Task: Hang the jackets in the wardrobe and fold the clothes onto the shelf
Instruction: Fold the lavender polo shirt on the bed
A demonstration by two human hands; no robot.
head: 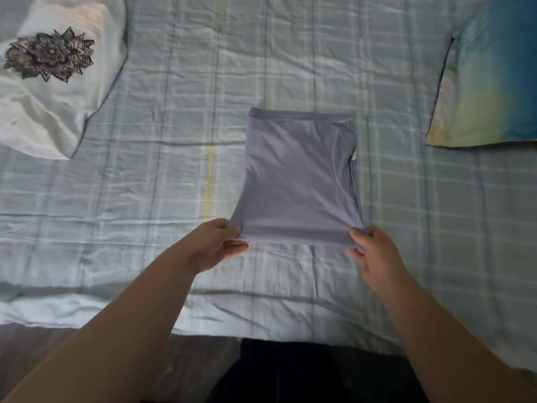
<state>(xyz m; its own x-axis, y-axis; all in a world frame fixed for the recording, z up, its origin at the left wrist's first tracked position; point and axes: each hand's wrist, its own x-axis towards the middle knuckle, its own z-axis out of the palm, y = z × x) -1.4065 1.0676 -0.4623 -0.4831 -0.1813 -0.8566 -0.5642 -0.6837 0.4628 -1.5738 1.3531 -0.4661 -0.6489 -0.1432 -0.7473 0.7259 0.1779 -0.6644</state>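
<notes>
Two grips, left hand (216, 245) and right hand (374, 254), pinching one folded grey garment (296, 175) on bed (174, 112).

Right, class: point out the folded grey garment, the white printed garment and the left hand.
folded grey garment (299, 181): head view, middle of its top layer.
white printed garment (55, 91): head view, plain white cloth below the dark floral print.
left hand (218, 245): head view, back of the hand pinching the garment's near-left corner.

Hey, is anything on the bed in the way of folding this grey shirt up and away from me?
Nothing visible. Both the left hand and right hand already pinch the grey shirt at its near corners, and the checked sheet beyond it is bare. The white shirt and pillow lie off to the sides.
</notes>
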